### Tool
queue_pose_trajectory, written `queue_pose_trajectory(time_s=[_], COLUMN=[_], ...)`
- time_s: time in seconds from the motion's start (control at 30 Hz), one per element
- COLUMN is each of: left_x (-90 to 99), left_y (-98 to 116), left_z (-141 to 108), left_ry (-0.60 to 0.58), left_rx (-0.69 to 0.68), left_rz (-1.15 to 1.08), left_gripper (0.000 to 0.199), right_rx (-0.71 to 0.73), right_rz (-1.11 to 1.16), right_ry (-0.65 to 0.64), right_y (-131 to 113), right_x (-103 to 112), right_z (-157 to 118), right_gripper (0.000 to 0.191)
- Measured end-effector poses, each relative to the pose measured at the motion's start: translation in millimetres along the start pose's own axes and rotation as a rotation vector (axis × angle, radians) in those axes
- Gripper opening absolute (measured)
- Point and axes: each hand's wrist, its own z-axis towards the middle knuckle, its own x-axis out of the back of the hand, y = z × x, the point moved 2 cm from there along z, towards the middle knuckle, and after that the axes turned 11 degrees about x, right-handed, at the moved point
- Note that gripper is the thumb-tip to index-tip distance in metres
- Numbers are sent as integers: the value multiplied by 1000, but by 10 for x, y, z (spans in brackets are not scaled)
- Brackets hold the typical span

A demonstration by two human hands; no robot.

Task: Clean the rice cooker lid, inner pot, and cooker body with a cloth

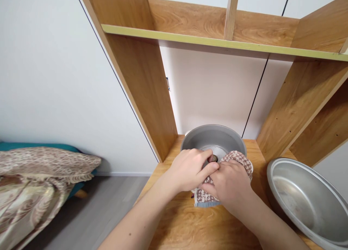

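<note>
Right hand [231, 186] clamped on the cloth [205, 196], bunched beneath it at the pot [214, 136] rim; left hand [189, 168] curled alongside, can't tell if pinching.

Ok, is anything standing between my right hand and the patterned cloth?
Nothing visible does: the right hand is directly on the patterned cloth, at the near side of the grey bowl. The left hand is close beside the right.
</note>
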Motion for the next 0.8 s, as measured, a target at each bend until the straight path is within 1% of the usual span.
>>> queue_pose_trajectory(time_s=[0.2,0.3,0.5,0.8], left_x=[7,6,24,27], left_y=[-6,-12,-8,-1], left_z=[3,7,10,1], left_ry=[-30,-50,-72,-79], left_rx=[19,28,39,41], left_rz=[-14,-29,-54,-51], left_gripper=[36,37,36,34], right_rx=[-4,-29,-50,-38], right_rz=[59,84,83,109], right_ry=[-61,-80,-110,-193], right_y=[14,18,58,120], right_x=[36,38,50,181], right_z=[-2,-15,-33,-57], right_gripper=[24,26,31,35])
